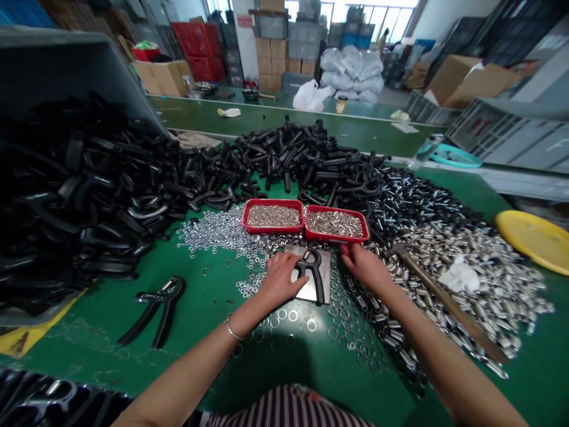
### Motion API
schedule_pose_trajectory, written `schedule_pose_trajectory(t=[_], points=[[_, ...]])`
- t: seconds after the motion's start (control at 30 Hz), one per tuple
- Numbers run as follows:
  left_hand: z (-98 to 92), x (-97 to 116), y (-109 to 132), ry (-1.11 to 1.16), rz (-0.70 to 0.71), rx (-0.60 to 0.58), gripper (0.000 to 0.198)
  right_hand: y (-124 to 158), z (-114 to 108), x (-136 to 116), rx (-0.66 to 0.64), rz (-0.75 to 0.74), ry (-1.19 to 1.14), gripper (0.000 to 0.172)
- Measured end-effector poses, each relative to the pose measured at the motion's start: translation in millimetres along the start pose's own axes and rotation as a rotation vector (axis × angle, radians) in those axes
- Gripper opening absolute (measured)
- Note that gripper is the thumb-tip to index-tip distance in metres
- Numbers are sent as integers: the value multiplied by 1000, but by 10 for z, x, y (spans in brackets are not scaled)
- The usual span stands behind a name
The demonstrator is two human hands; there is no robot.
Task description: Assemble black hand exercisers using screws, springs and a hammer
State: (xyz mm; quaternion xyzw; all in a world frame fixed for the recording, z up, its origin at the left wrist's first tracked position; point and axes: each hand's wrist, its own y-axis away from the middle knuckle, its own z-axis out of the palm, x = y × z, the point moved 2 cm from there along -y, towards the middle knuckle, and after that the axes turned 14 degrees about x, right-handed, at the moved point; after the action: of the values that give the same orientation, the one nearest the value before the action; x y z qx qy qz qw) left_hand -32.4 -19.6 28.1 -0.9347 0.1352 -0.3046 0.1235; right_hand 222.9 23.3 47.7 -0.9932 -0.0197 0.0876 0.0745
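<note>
A black two-handled part (316, 279) lies on a square metal plate (326, 264) in the middle of the green table. My left hand (282, 277) holds this part from its left side, thumb and fingers on it. To the right of the plate, my right hand (362, 265) has its fingers drawn together at the near edge of the right red tray (365, 234), among small metal pieces; what they hold, if anything, is hidden. The left red tray (244, 222) holds tiny metal pieces. Another black two-handled part (166, 305) lies at the left.
Black parts (306, 157) are heaped behind the trays and in a grey bin (120, 71). Metal rings (311, 324) surround the plate. At right are metal sleeves (484, 279), a wooden-handled hammer (448, 302) and a yellow lid (533, 240).
</note>
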Motion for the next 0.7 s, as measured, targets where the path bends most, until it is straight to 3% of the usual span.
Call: schedule_pose_trajectory(t=[0.07, 0.13, 0.23, 0.3, 0.43, 0.7], points=[[37, 3, 8, -1, -7, 13, 44, -19, -124, 58, 79, 35, -168, 23], [65, -22, 7, 17, -10, 35, 42, 2, -195, 15, 146, 81, -501, 25], [90, -82, 6, 57, -1, 61, 42, 82, -122, -257, 162, 183, -1034, 29], [96, -119, 3, 77, 7, 55, 43, 134, 19, -494, 155, 248, -1209, 31], [99, -168, -7, 92, 20, 37, 45, 171, 285, -791, 130, 322, -1215, 31], [160, -213, -4, 82, 19, 40, 47, 194, 332, -797, 157, 326, -1147, 29]])
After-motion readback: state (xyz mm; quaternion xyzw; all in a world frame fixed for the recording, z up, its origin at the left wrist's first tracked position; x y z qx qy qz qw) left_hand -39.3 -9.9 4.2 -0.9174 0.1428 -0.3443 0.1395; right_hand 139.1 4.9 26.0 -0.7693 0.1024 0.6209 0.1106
